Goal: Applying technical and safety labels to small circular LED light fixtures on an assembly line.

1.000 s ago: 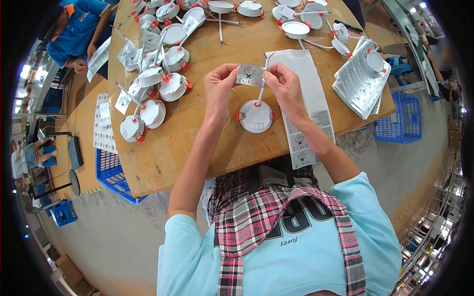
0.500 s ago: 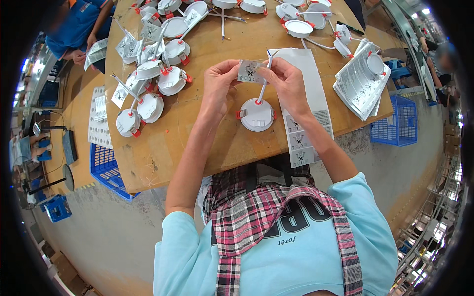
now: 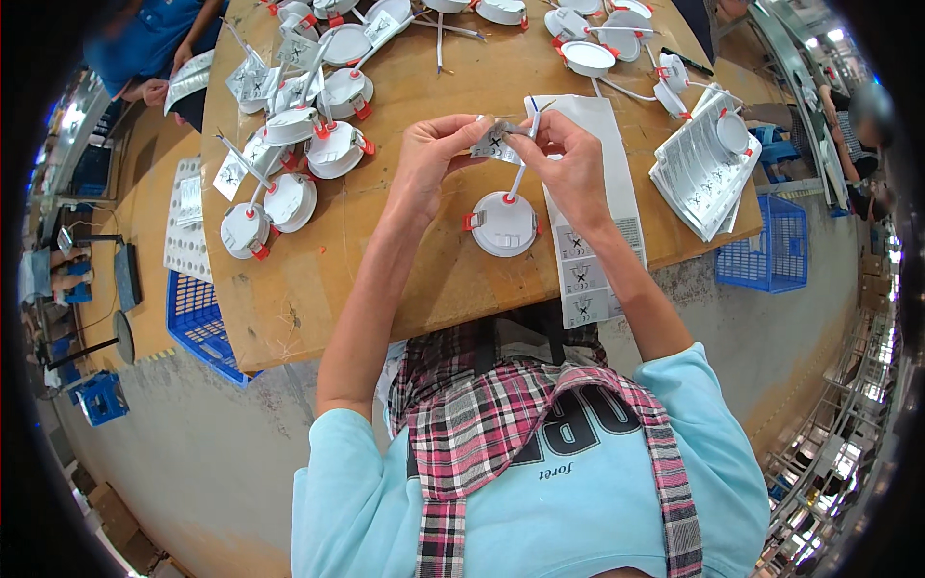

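Note:
Between my two hands a small silver label (image 3: 495, 146) with black print is pinched, bent round beside a white cable. My left hand (image 3: 436, 159) grips its left end with thumb and fingertips. The fingers of my right hand (image 3: 567, 159) close on its right side, next to the cable. That cable (image 3: 520, 176) rises from a round white downlight (image 3: 505, 226) with red-tipped spring clips, lying on the table below my hands. Under my right forearm lies a long white label sheet (image 3: 605, 173), its near end hanging over the table edge.
Several more downlights (image 3: 334, 151) crowd the table's left and far side. A stack of label sheets (image 3: 689, 178) with a downlight on it lies at the right. Blue crates (image 3: 771, 250) stand beside the wooden table (image 3: 405, 299). Another person (image 3: 154, 48) is at the far left.
The label was nearly flat between my fingers and is now bent and tilted near the cable. The view has shifted slightly.

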A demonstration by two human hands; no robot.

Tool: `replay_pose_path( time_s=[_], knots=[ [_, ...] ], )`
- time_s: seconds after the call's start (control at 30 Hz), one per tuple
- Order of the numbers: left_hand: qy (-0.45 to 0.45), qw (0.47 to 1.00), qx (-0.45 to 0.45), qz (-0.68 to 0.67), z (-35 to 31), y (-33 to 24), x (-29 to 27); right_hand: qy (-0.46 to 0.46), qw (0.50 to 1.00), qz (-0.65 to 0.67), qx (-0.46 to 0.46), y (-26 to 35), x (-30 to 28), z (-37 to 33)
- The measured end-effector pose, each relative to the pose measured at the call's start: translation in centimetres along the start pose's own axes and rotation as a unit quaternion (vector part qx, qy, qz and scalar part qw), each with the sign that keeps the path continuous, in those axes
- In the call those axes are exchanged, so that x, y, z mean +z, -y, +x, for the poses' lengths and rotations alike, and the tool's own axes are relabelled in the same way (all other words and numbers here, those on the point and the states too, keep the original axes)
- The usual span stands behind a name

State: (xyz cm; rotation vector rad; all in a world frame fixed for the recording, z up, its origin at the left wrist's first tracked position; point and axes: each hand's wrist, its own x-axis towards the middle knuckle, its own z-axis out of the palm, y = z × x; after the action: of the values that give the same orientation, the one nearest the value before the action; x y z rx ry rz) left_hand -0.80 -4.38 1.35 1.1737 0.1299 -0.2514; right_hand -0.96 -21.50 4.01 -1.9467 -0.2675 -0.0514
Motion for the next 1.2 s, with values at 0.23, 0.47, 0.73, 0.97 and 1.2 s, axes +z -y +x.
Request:
replay_pose_path(
  time_s=[0.23,0.47,0.73,0.97,1.2],
  knots=[
    [0.058,0.998,-0.002,-0.036,0.0,-0.1,-0.3,-0.009,0.999,0.030,0.013,-0.2,0.2,-0.1],
    [0.145,0.972,-0.018,-0.183,-0.3,-0.9,-0.2,-0.032,0.999,0.030,0.012,-0.4,-0.6,0.0],
    [-0.015,0.996,0.089,0.016,0.0,0.8,1.3,-0.030,0.999,0.029,0.004,-0.3,-0.3,0.0],
    [-0.062,0.988,0.140,0.016,0.1,1.3,1.1,-0.021,0.995,0.095,0.001,-1.0,0.5,0.1],
    [-0.106,0.986,0.122,-0.032,-0.1,0.2,1.0,-0.017,0.993,0.113,0.037,-1.2,0.3,0.4]
  ],
)
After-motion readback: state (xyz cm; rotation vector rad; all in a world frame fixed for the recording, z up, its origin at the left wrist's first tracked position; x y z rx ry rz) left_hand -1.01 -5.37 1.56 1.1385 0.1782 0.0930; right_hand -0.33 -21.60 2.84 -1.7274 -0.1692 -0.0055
